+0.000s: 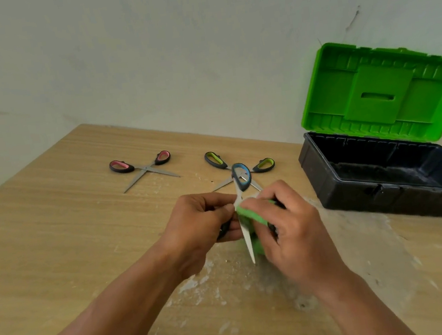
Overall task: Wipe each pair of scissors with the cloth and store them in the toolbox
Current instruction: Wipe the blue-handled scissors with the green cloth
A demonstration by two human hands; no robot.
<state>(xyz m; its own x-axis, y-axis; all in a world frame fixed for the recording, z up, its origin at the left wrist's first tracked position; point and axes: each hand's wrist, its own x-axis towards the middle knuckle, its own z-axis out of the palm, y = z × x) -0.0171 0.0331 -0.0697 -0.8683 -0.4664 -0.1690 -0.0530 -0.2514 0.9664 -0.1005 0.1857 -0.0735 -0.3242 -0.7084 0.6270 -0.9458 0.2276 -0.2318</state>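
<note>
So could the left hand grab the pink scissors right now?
Probably not yet: the left hand holds the blue scissors against the cloth. Otherwise nothing lies between it and the pink scissors.

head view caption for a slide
Left hand holds blue-handled scissors, right hand wipes them with green cloth; pink pair and yellow-green pair lie left of open toolbox.

The toolbox [386,181] stands open on the worktop [55,247], green lid [380,94] raised; just left of the toolbox the left hand [202,221] holds blue-handled scissors [248,238], and the right hand [288,231] pinches a green cloth [249,215] round them; farther left of the toolbox lie green-handled scissors [214,160], then pink-handled scissors [143,169], both spread open
</note>
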